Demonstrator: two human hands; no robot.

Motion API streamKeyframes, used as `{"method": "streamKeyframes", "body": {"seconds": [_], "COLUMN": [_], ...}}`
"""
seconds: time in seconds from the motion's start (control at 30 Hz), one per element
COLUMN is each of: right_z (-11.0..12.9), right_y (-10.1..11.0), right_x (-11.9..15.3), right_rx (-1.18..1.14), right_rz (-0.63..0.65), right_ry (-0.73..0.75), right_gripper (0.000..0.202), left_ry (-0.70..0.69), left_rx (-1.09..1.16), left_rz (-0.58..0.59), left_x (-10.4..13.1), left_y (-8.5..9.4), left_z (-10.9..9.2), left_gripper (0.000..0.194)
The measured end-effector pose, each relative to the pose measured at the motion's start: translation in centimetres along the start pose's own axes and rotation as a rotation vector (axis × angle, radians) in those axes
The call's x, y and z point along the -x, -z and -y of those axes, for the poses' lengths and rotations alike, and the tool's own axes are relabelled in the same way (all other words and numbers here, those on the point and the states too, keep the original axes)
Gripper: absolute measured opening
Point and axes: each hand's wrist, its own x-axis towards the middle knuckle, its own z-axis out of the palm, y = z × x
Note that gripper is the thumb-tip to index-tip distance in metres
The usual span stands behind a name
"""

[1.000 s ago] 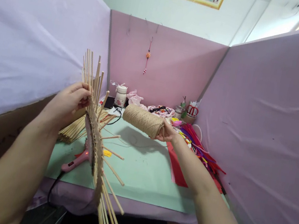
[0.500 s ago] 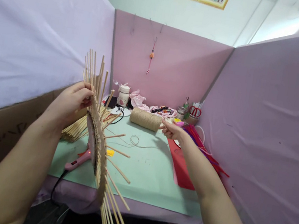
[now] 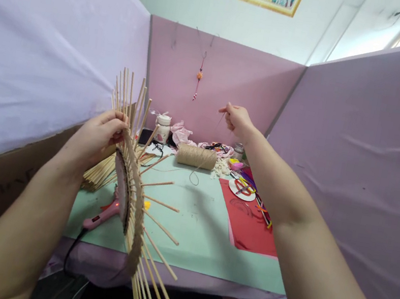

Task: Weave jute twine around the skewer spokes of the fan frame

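Observation:
Upright on its edge, a round cardboard base with woven twine (image 3: 137,228) and thin wooden sticks fanning out of its rim is gripped at the top by my left hand (image 3: 106,130). My right hand (image 3: 237,120) is raised above the back of the table, fingers pinched on a thin strand of twine (image 3: 221,119). Below it a large spool of twine (image 3: 196,157) lies on its side. A loose loop of the twine hangs in front of the spool.
A pink hot glue gun (image 3: 103,216) with a lit light rests behind the base at left. Loose sticks (image 3: 100,171) lie behind it. Red felt (image 3: 247,230) and a white disc (image 3: 242,190) are at right. A white jar (image 3: 162,129) stands at the back.
My right hand has risen from beside the spool to well above it, drawing the twine up. The loop on the table has shrunk. My left hand still holds the base, nearly unmoved.

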Motion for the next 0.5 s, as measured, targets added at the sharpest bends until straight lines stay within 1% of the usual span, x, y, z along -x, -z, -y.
{"method": "streamKeyframes", "body": {"seconds": [0.1, 0.23, 0.33, 0.4, 0.47, 0.5], "right_z": [2.4, 6.4, 10.0, 12.5, 15.0, 16.1], "right_y": [0.3, 0.8, 1.2, 1.7, 2.6, 3.3], "right_x": [0.1, 1.9, 3.8, 4.9, 5.7, 5.9], "right_rx": [-0.002, 0.013, 0.004, -0.007, -0.017, -0.026], "right_rz": [-0.032, 0.012, 0.004, -0.025, -0.057, -0.095], "right_ry": [0.085, 0.225, 0.378, 0.471, 0.596, 0.655], "right_gripper": [0.039, 0.037, 0.037, 0.038, 0.037, 0.040], "left_ry": [-0.010, -0.026, -0.036, -0.031, -0.023, -0.021], "left_rx": [0.002, -0.007, -0.005, -0.001, -0.003, -0.004], "left_rz": [0.017, 0.029, 0.017, 0.017, 0.022, 0.023], "left_x": [0.0, -0.1, -0.2, -0.2, -0.2, -0.2], "left_y": [0.1, 0.2, 0.2, 0.2, 0.1, 0.0], "left_z": [0.1, 0.3, 0.4, 0.4, 0.4, 0.3], "left_gripper": [0.008, 0.007, 0.006, 0.007, 0.007, 0.007]}}
